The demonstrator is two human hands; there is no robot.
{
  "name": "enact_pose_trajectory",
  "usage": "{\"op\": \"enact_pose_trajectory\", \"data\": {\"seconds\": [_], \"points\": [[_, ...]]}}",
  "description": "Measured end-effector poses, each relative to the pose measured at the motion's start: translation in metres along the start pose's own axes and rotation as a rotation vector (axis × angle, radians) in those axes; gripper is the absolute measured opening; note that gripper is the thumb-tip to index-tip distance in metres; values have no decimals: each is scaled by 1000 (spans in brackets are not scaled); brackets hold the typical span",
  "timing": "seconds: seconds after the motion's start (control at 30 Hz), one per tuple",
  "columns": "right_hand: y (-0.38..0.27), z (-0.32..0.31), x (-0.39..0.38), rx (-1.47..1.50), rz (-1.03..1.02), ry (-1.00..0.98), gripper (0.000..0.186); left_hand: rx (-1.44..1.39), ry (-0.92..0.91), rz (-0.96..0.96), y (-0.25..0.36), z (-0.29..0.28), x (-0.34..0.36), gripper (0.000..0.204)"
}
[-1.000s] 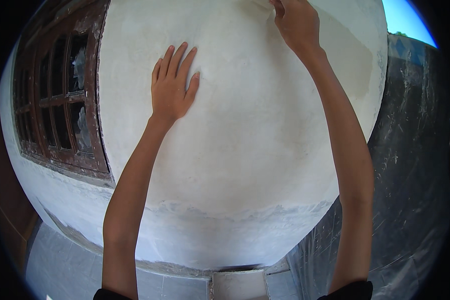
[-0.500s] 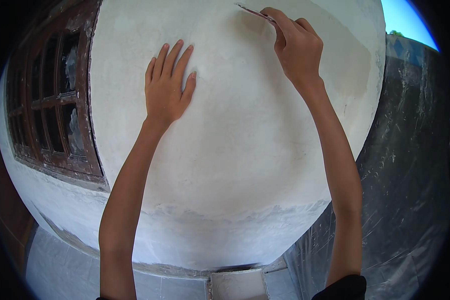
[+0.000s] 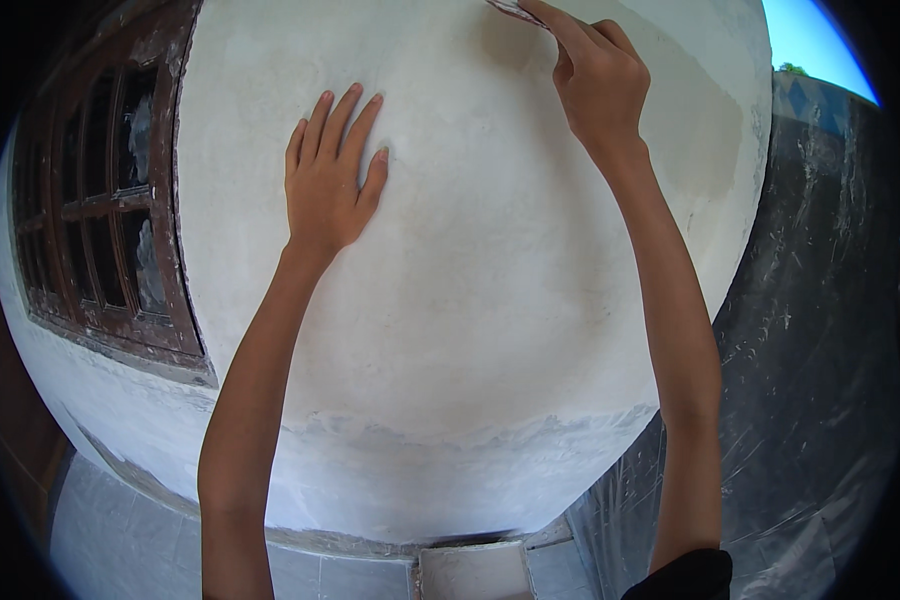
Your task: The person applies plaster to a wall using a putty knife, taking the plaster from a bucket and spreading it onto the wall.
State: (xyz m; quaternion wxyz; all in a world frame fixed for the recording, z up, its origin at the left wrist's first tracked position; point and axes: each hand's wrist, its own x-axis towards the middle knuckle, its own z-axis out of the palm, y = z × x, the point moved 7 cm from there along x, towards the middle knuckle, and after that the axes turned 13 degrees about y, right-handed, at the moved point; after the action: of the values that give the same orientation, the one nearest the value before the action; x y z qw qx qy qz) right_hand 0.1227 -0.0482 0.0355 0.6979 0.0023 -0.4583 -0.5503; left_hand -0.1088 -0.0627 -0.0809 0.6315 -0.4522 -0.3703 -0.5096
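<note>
In front of me is a whitish plastered wall point(image 3: 450, 300). My left hand point(image 3: 332, 190) lies flat against it, fingers spread, holding nothing. Higher up and to the right, my right hand point(image 3: 602, 85) pinches a thin, flat piece of sandpaper point(image 3: 518, 13), reddish and dusted white, seen nearly edge-on. Its far end reaches toward the top of the picture, close to the wall. The right fingertips are partly hidden behind the hand and cut by the upper edge. A darker, damp-looking patch point(image 3: 705, 120) of plaster spreads beside the right hand.
A brown wooden window point(image 3: 110, 200) with dark panes is set into the wall at the left. Dark plastic sheeting point(image 3: 820, 300) hangs at the right. Below lie grey floor tiles point(image 3: 360, 578) and a pale, box-like block point(image 3: 477, 572) at the wall's foot.
My right hand has slid a little upward and right with the sandpaper. My left hand stays flat on the wall, shifted only slightly left in the picture.
</note>
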Motion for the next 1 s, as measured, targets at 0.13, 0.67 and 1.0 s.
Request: {"op": "enact_pose_trajectory", "data": {"seconds": [0.13, 0.67, 1.0], "points": [[-7, 7, -36, -13, -52, -10, 59, 16, 9, 8, 1, 0, 1, 51], [-55, -29, -77, 44, -66, -97, 60, -18, -5, -11, -8, -3, -6, 52], [2, 1, -47, -114, -76, -74, 59, 4, 21, 16, 0, 0, 1, 50]]}}
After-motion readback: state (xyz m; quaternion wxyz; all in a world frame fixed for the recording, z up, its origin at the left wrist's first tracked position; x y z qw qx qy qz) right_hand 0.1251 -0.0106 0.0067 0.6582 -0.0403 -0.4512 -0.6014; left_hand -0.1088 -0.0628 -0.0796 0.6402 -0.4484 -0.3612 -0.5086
